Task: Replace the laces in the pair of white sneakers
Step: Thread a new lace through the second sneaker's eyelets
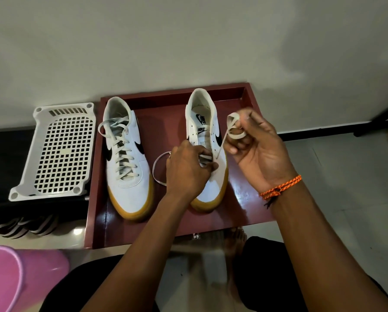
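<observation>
Two white sneakers with gum soles stand on a dark red tray [251,194]. The left sneaker [125,154] is fully laced. The right sneaker [207,136] has most eyelets bare, with its lace only in the lowest ones. My left hand [186,170] lies over its toe and pinches the lace at the lower eyelets; a loop of lace [158,167] trails left onto the tray. My right hand [253,149] is raised beside the shoe and holds the other end of the off-white lace [233,127], wound around its fingers, a taut strand running down to the shoe.
A white perforated plastic basket [58,152] lies upside down left of the tray. A pink plastic container [13,278] sits at the bottom left. Dark sandals [24,226] rest under the basket. The wall is right behind the tray; my knees are below.
</observation>
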Motion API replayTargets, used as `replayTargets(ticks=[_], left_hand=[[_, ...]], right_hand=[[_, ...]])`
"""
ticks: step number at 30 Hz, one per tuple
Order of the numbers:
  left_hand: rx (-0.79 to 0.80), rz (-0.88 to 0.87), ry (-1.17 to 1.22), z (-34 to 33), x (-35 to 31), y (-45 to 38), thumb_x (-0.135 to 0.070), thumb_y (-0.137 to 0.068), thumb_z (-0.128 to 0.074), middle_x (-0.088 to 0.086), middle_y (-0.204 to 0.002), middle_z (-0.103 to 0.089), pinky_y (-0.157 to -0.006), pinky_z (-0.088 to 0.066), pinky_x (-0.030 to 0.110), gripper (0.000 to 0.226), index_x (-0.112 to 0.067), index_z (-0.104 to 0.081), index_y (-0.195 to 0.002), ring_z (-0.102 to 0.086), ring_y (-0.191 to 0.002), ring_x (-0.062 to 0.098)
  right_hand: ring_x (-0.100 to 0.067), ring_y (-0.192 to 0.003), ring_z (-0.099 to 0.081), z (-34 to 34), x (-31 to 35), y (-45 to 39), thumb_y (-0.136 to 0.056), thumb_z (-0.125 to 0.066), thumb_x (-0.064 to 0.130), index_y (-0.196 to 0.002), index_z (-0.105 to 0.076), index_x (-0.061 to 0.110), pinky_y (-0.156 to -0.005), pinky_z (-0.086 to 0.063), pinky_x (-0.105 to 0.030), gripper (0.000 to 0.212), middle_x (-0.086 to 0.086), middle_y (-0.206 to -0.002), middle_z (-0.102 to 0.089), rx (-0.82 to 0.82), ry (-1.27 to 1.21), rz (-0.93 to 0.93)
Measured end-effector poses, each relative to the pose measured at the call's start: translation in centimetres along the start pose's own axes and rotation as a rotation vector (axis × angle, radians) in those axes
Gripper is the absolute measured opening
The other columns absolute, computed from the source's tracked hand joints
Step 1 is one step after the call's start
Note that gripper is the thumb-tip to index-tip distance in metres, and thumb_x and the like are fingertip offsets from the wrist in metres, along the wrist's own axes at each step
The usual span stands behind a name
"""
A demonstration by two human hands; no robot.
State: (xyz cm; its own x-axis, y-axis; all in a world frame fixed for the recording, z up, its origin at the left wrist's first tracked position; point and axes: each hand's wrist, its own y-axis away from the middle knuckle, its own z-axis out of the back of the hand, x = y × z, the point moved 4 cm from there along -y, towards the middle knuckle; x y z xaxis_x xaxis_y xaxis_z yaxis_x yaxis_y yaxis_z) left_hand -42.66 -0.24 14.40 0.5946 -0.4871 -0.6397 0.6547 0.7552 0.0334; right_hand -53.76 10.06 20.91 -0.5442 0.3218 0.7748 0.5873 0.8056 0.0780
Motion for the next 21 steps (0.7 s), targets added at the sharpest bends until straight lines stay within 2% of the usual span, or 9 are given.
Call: replayTargets(ticks=[2, 4, 6, 7, 9, 11, 16, 18, 21], left_hand=[[0.001, -0.004, 0.012, -0.1, 0.0, 0.0, -0.044, -0.084, -0.088, -0.004, -0.105, -0.057, -0.094, -0.052, 0.049, 0.028, -0.030, -0.080, -0.107, -0.059, -0.110, 0.028], [0.000, -0.012, 0.028, -0.1, 0.0, 0.1, -0.044, -0.084, -0.088, -0.004, -0.104, -0.057, -0.093, -0.052, 0.048, 0.029, -0.028, -0.080, -0.106, -0.059, -0.109, 0.029], [-0.001, -0.018, 0.025, -0.1, 0.1, 0.0, -0.044, -0.083, -0.088, -0.001, -0.107, -0.060, -0.092, -0.053, 0.048, 0.030, -0.027, -0.080, -0.107, -0.059, -0.108, 0.029], [-0.001, -0.021, 0.028, -0.1, 0.1, 0.0, -0.043, -0.084, -0.088, 0.000, -0.107, -0.061, -0.091, -0.053, 0.047, 0.030, -0.027, -0.080, -0.107, -0.059, -0.108, 0.029], [-0.009, -0.035, 0.052, -0.2, 0.2, -0.1, -0.039, -0.085, -0.086, 0.002, -0.105, -0.061, -0.087, -0.056, 0.048, 0.025, -0.027, -0.081, -0.107, -0.061, -0.105, 0.029], [-0.013, -0.047, 0.066, -0.3, 0.3, -0.1, -0.038, -0.086, -0.084, 0.002, -0.105, -0.061, -0.084, -0.057, 0.049, 0.023, -0.029, -0.082, -0.108, -0.063, -0.102, 0.028], [-0.007, -0.048, 0.078, -0.3, 0.3, -0.1, -0.039, -0.084, -0.089, 0.002, -0.108, -0.062, -0.087, -0.056, 0.045, 0.029, -0.026, -0.081, -0.109, -0.063, -0.105, 0.026], [-0.004, -0.046, 0.081, -0.2, 0.3, -0.1, -0.038, -0.084, -0.089, 0.001, -0.108, -0.061, -0.087, -0.056, 0.044, 0.029, -0.025, -0.080, -0.108, -0.063, -0.106, 0.025], [-0.008, -0.052, 0.089, -0.3, 0.2, -0.1, -0.037, -0.086, -0.087, -0.002, -0.103, -0.058, -0.082, -0.055, 0.041, 0.023, -0.028, -0.081, -0.106, -0.064, -0.102, 0.023]], right_hand=[[-0.010, -0.055, -0.036, 1.5, -0.2, -0.4, -0.100, -0.053, 0.012, -0.086, -0.057, 0.016, -0.052, -0.034, -0.025, 0.014, 0.000, -0.069, -0.049, -0.203, 0.005, 0.034], [-0.013, -0.056, -0.049, 3.7, -0.4, -0.5, -0.084, -0.061, 0.022, -0.086, -0.063, 0.019, -0.053, -0.039, -0.028, 0.004, -0.002, -0.074, -0.061, -0.465, 0.569, 0.100], [-0.019, -0.072, -0.064, 4.4, -1.7, -0.5, -0.087, -0.063, 0.041, -0.083, -0.065, 0.018, -0.064, -0.045, -0.032, 0.024, 0.001, -0.080, -0.068, -0.472, 1.143, 0.021], [-0.022, -0.076, -0.065, 4.3, -2.7, -0.4, -0.096, -0.059, 0.049, -0.080, -0.064, 0.016, -0.066, -0.043, -0.034, 0.037, 0.000, -0.077, -0.067, -0.394, 1.265, -0.068], [-0.024, -0.073, -0.061, 3.7, -4.5, -0.1, -0.105, -0.048, 0.054, -0.076, -0.059, 0.015, -0.062, -0.041, -0.036, 0.050, 0.000, -0.072, -0.062, -0.233, 1.388, -0.174], [-0.025, -0.075, -0.061, 3.3, -5.2, -0.2, -0.107, -0.050, 0.042, -0.082, -0.059, 0.016, -0.063, -0.046, -0.038, 0.037, 0.000, -0.077, -0.062, -0.157, 1.500, -0.129], [-0.026, -0.072, -0.066, 3.5, -3.7, -0.7, -0.102, -0.056, 0.024, -0.083, -0.064, 0.015, -0.066, -0.056, -0.041, 0.022, -0.004, -0.072, -0.067, -0.212, 1.381, -0.053], [-0.023, -0.070, -0.066, 3.6, -3.4, -0.4, -0.101, -0.054, 0.029, -0.086, -0.061, 0.020, -0.063, -0.055, -0.040, 0.019, -0.002, -0.073, -0.067, -0.246, 1.416, -0.043], [-0.017, -0.070, -0.056, 3.8, -4.4, 0.0, -0.107, -0.047, 0.049, -0.090, -0.055, 0.021, -0.055, -0.035, -0.033, 0.034, 0.003, -0.077, -0.059, -0.183, 1.524, -0.190]])
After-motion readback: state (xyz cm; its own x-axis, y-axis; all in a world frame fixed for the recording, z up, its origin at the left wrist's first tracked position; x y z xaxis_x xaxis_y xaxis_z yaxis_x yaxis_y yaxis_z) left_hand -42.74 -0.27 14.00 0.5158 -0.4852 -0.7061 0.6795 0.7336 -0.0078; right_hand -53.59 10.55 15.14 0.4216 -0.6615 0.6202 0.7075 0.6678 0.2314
